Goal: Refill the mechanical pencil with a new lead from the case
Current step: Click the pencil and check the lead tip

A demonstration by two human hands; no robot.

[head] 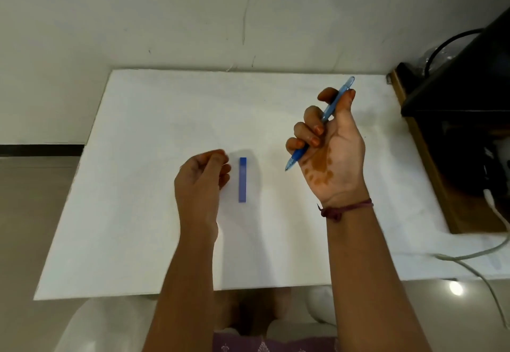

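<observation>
Left hand (202, 177) beside case (242, 180) — right hand (328, 144) grips pencil (321, 122).

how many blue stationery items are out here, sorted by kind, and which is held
mechanical pencil: 1, held in the right hand
lead case: 1, lying on the white table, just right of the left hand and apart from it
total: 2 blue items
</observation>
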